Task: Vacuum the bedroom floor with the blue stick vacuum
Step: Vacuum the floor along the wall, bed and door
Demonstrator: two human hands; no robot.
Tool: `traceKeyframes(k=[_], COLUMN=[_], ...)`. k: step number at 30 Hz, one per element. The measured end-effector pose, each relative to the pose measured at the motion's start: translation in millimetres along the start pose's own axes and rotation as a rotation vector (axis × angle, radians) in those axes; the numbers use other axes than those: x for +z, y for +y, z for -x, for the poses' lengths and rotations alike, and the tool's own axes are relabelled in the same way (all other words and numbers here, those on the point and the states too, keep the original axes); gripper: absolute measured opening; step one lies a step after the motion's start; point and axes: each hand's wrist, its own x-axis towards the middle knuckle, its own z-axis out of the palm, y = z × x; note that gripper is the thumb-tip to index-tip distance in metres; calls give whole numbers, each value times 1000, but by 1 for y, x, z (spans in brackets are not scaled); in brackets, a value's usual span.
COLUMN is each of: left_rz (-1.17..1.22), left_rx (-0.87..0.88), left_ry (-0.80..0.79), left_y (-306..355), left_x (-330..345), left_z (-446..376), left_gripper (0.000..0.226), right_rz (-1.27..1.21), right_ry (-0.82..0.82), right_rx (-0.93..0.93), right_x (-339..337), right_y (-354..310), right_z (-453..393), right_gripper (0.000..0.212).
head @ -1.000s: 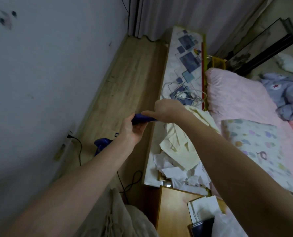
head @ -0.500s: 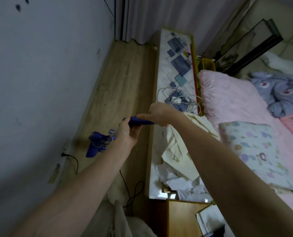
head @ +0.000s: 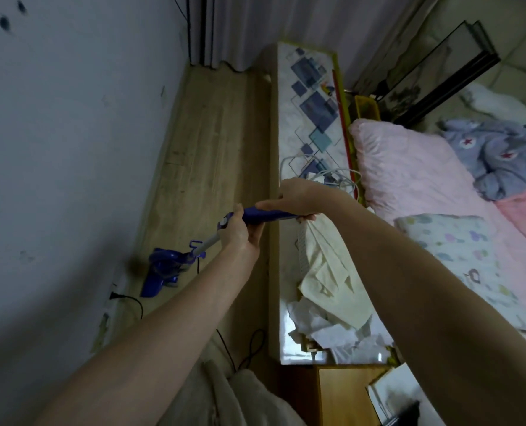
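Observation:
Both hands hold the blue stick vacuum's handle (head: 266, 215). My left hand (head: 240, 233) grips its lower end, where a pale switch shows. My right hand (head: 295, 199) grips the upper end from above. A silver tube runs down and left to the blue vacuum body and head (head: 163, 270), which sits on the wooden floor (head: 209, 142) close to the left wall. Part of the tube is hidden behind my left hand.
A long patterned cabinet top (head: 304, 118) borders the floor strip on the right, with cloth and papers (head: 326, 278) and white cables (head: 320, 175). A black cord (head: 129, 299) runs from a wall plug. Beyond lies the pink bed (head: 409, 167). Curtains (head: 255, 29) close the far end.
The vacuum body has slid further from me along the floor by the left wall. Both hands have pushed forward with the handle, and more of the silver tube shows.

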Motion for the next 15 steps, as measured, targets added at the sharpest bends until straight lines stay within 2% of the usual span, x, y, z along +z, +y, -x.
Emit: traceKeyframes(k=[4,11,15], left_rz=[-8,17,31], left_rx=[-66,-54,2], left_ry=[-28,6,89], left_y=[-5,-2,6], left_x=[14,16,19], left_z=[6,-19,-37], left_gripper=[39,56,60], right_rz=[0,68,74], right_ry=[18,37,30], right_rx=[45,15,-24], right_x=[-6,-4,-1], right_y=[14,18,12], right_z=[-1,-18,-38], right_gripper=[75,71,70])
